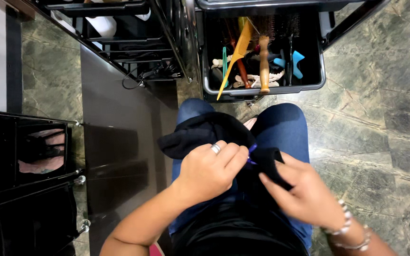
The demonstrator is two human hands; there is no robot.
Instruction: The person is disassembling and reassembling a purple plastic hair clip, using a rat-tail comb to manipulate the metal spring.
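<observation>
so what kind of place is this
Probably a hair salon. A grey trolley tray holds a yellow tail comb, wooden-handled brushes and blue clips. The left hand and right hand hold a black cloth over the lap.

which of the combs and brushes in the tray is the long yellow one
It is the yellow tail comb, lying slanted across the left part of the grey tray. The brush beside it has a brown wooden handle, and the clips are blue.
</observation>
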